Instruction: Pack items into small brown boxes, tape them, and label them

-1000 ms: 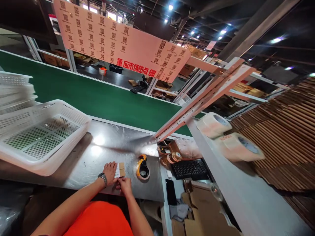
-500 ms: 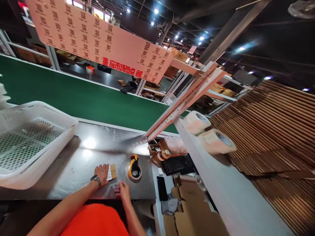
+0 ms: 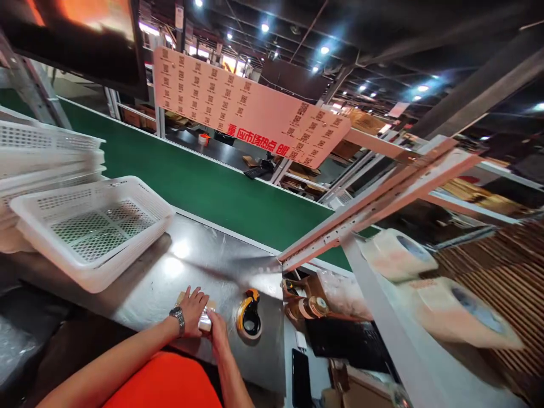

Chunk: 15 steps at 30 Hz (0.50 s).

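Note:
A small cardboard box (image 3: 180, 298) lies on the metal table, mostly covered by my hands. My left hand (image 3: 193, 311), with a wristwatch (image 3: 178, 321) on its wrist, lies across the box with fingers stretched out. My right hand (image 3: 218, 331) grips the box's right end, beside a shiny white patch (image 3: 205, 322) that looks like a label or tape. To the right, apart from both hands, a yellow and black tape dispenser (image 3: 249, 317) rests on the table.
White plastic baskets (image 3: 159, 212) stand at left on the metal table (image 3: 147, 294). Beyond runs a green conveyor belt (image 3: 221, 201). A slanted metal post (image 3: 323, 243), tape rolls (image 3: 402, 255), a keyboard (image 3: 351, 343) and a black phone (image 3: 301, 377) are at right.
My right hand has moved up from beside the box and taken hold of its right end. My left hand now lies across the box. The view has swung left.

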### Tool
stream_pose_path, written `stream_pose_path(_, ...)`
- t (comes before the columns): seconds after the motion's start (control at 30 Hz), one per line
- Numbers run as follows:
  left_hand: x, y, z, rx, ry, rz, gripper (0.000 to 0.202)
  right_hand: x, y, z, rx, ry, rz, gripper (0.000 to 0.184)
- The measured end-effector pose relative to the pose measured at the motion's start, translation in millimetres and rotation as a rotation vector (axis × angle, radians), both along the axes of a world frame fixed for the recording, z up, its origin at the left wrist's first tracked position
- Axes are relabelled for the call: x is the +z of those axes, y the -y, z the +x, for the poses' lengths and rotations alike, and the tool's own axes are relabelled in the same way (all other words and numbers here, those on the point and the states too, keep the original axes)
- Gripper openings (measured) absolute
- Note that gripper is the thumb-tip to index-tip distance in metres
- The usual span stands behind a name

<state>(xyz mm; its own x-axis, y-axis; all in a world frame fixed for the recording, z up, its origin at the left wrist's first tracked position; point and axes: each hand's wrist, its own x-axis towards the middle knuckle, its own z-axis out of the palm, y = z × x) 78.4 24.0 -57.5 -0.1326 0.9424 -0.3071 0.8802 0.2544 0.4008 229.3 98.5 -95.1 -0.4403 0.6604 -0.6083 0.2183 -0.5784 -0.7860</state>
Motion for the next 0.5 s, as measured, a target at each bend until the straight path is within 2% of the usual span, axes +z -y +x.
stream_pose_path(0.17, 5.7, 32, -37, 0.076, -0.083, -0.043, 0.128, 7.4, 1, 7, 0.005, -0.083, -0.095, 0.073)
stream_pose_path(0.23, 5.4, 51, -55, 0.208, -0.144, -0.098, 0.122, 10.7, -4, 12, 0.006, -0.092, -0.105, 0.076)
stream_pose_path(0.33, 1.7, 78, -69, 0.501, -0.205, -0.184, 0.121, 14.3, -11, 17, -0.062, -0.127, -0.097, 0.081)
stream_pose_path(0.4, -1.8, 87, -60, 0.577, -0.204, -0.134, 0.123, 16.4, -14, 18, -0.112, -0.149, -0.097, 0.081)
stream_pose_path(0.5, -6.2, 83, -20, 0.450, -0.129, 0.061, 0.118, 18.8, -13, 15, -0.140, -0.163, -0.123, 0.074)
